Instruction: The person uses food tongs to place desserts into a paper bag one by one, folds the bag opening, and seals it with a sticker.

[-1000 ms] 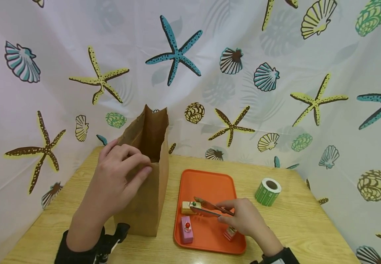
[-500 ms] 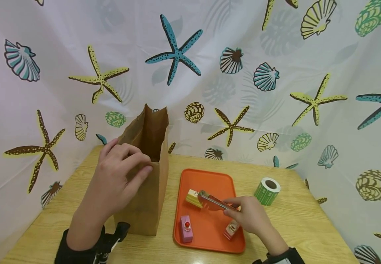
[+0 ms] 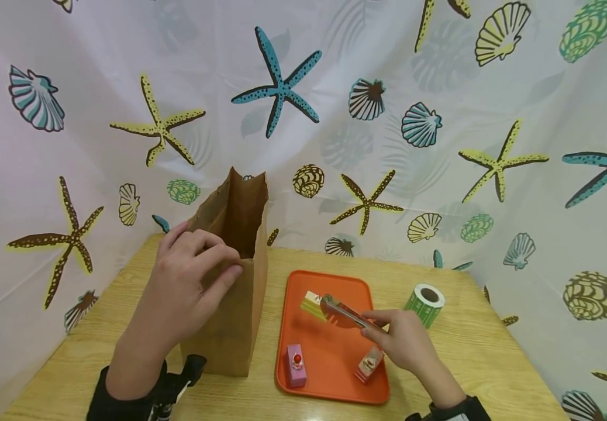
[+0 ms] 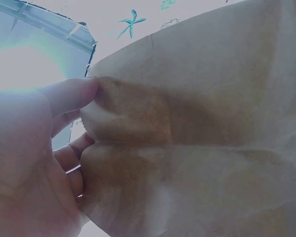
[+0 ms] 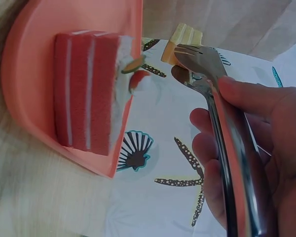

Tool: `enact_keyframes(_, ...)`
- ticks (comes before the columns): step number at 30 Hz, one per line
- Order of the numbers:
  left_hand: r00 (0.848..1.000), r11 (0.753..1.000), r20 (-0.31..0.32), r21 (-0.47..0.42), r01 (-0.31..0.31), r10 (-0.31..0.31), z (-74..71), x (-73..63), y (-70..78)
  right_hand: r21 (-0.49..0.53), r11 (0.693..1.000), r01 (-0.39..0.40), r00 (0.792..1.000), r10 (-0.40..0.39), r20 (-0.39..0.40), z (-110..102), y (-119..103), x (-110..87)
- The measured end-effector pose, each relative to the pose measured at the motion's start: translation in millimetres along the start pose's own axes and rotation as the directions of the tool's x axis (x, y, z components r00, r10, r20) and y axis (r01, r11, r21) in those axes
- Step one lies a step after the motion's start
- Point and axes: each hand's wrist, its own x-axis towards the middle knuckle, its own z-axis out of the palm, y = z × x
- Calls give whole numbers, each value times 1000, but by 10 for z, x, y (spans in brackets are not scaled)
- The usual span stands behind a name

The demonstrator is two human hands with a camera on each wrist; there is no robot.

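Observation:
My left hand pinches the near rim of a tall brown paper bag, which stands upright with its mouth spread; the left wrist view shows the thumb on the paper. In my right hand are metal serving tongs, gripped along their arms. The tongs' tips hold a yellow layered cake slice, lifted over the orange tray. A pink cake piece lies at the tray's near left. A red-and-white cake slice is on the tray below my right hand.
A roll of green labels stands on the wooden table right of the tray, partly behind my right hand. A white curtain printed with starfish and shells surrounds the table at the back and sides.
The tongs have closed on the yellow cake slice and raised it, moving a little away and to the right. The left hand and bag have kept still.

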Motion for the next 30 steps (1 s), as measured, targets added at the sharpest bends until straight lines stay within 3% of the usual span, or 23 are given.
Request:
enact_keyframes(14, 1000, 1000, 8, 6, 9, -9, -4, -5, -10, -26, 998, 50, 995, -52, -84, -106, -113, 27)
enact_keyframes(22, 1000, 1000, 8, 9, 14, -14, -5, -12, -17, -48, 989, 143, 974, -149, -170, -207, -227, 76)
enact_keyframes(30, 1000, 1000, 2, 2, 7, -7, 0, -4, -14, -26, 988, 151, 966, -153, -207, -267, -355, 47)
